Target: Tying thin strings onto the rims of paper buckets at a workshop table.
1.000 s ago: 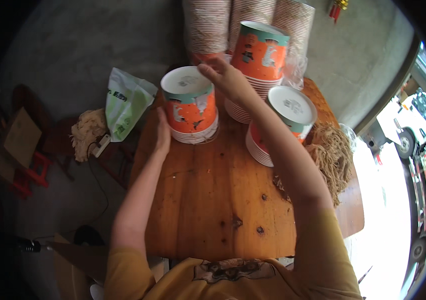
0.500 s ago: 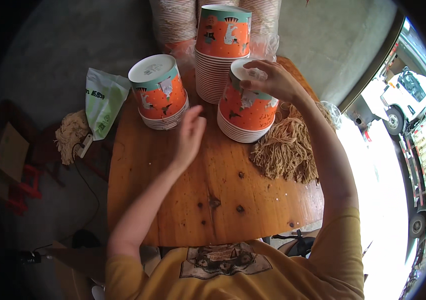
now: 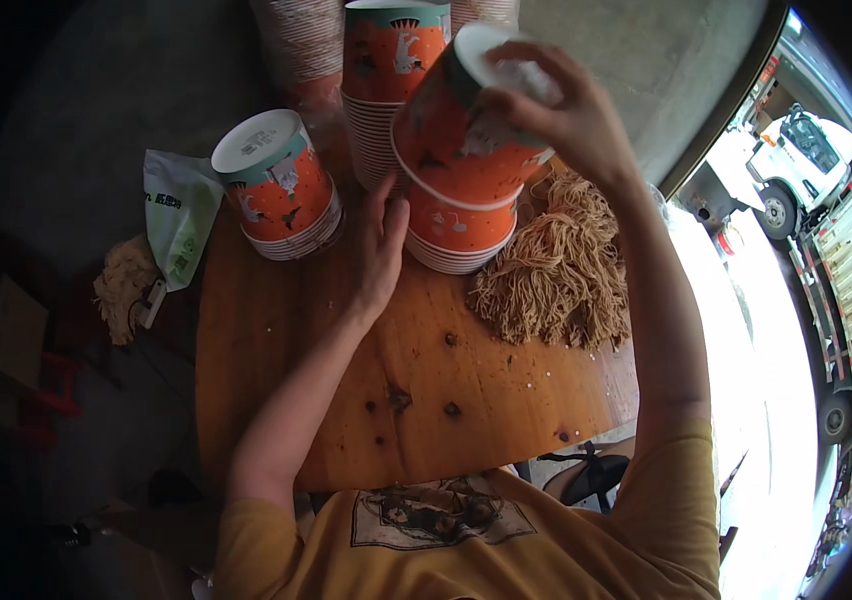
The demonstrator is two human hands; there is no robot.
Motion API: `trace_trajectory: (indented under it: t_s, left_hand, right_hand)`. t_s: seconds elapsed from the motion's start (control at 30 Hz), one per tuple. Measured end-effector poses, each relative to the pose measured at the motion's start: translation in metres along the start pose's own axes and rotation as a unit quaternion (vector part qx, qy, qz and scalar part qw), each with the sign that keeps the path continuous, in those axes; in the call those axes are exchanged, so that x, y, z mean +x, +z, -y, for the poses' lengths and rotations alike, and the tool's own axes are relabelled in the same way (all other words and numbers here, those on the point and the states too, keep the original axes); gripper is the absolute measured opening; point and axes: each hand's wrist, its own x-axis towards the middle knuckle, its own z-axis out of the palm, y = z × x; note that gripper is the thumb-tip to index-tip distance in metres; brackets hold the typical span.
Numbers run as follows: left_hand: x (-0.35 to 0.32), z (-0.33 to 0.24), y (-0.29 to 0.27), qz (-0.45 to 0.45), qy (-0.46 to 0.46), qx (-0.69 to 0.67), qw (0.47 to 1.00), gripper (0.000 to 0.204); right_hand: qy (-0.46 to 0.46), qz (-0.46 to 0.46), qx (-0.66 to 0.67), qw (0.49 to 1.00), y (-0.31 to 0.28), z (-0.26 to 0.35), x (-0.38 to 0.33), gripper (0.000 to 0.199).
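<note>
My right hand [image 3: 586, 120] grips the base end of an upside-down orange and teal paper bucket [image 3: 436, 125], tilted and partly lifted off the short stack of buckets [image 3: 461, 235] beneath it. A whitish, crumpled-looking patch shows under the fingers; I cannot make out what it is. My left hand [image 3: 381, 250] is beside that stack, fingers stretched out and tips close to the raised bucket's rim; whether they touch is unclear. Left of it stands another short stack of upturned buckets [image 3: 276, 185]. Behind, a taller bucket stack [image 3: 393, 60] is partly hidden.
A bundle of tan strings [image 3: 556, 280] lies right of the short stack on the wooden table [image 3: 426, 400]. Beyond the table's left edge are a white and green plastic bag [image 3: 181, 215] and more pale strings [image 3: 126, 285]. Wrapped stacks [image 3: 296, 40] stand at the back.
My right hand has raised the top bucket up and leftward, baring the one below. My left hand's fingers have moved up beside the stack. The whole view has shifted slightly.
</note>
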Motion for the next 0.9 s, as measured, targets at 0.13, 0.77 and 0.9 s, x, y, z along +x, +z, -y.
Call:
trace_trajectory:
  t_s: [0.13, 0.77, 0.9]
  left_hand:
    - [0.017, -0.082, 0.01, 0.012, 0.011, -0.21, 0.977, 0.04]
    - [-0.051, -0.144, -0.06, 0.222, 0.176, 0.374, 0.883, 0.016]
    - [-0.058, -0.129, -0.056, 0.258, 0.185, 0.396, 0.862, 0.017]
  right_hand:
    - [0.019, -0.112, 0.105, 0.988, -0.024, 0.031, -0.03, 0.06]
    - [0.25, -0.006, -0.241, 0.938, 0.03, -0.004, -0.243, 0.01]
    - [0.216, 0.019, -0.24, 0.946, 0.029, 0.025, -0.243, 0.005]
